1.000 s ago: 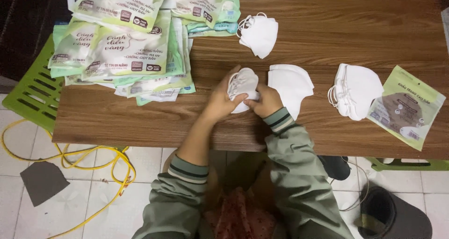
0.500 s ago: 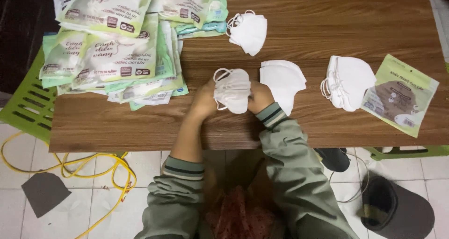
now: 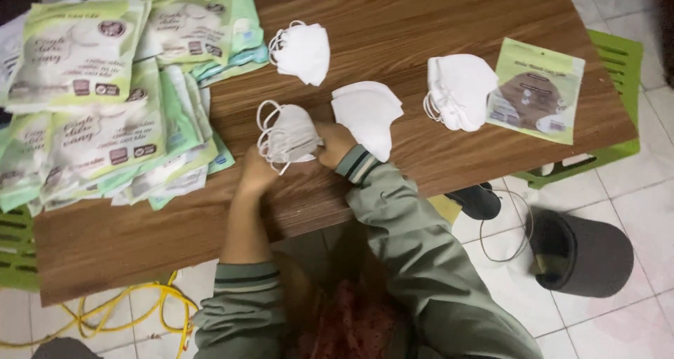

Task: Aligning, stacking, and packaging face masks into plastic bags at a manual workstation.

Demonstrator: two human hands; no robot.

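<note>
Starting at the left, we see a heap of green pouches (image 3: pixel 105 106) spread over the end of the wooden bench (image 3: pixel 435 15), overlapping one another and reaching close to our left hand. Under that end a green stool (image 3: pixel 14 247) shows, and a yellow cable (image 3: pixel 126 317) loops on the tiled floor.

Our left hand (image 3: pixel 256 176) lies low on the bench, curled, its fingers reaching up under the grey mask (image 3: pixel 288 136); how tightly it grips we cannot tell, since the mask hides the fingertips. The mask sits between our two hands, just above the left and pressed against the right, with its white ear loops bunched on its left side. Our right hand (image 3: pixel 335 143) is closed on the mask's right edge, pinching it.

Above the grey mask, apart from it, a white mask (image 3: pixel 303 50) lies alone near the pouches. Just right of our right hand, touching it, lies a folded white mask (image 3: pixel 368 113). Farther right, well apart from our hands, a stack of white masks (image 3: pixel 460 91) rests beside a single green pouch (image 3: pixel 537 91) showing a brown picture, the two touching or nearly so.

Beyond the bench's right end another green stool (image 3: pixel 611 57) stands, and on the floor below are a black shoe (image 3: pixel 477 201), a thin wire loop (image 3: pixel 505 229) and a dark bucket (image 3: pixel 583 254).
</note>
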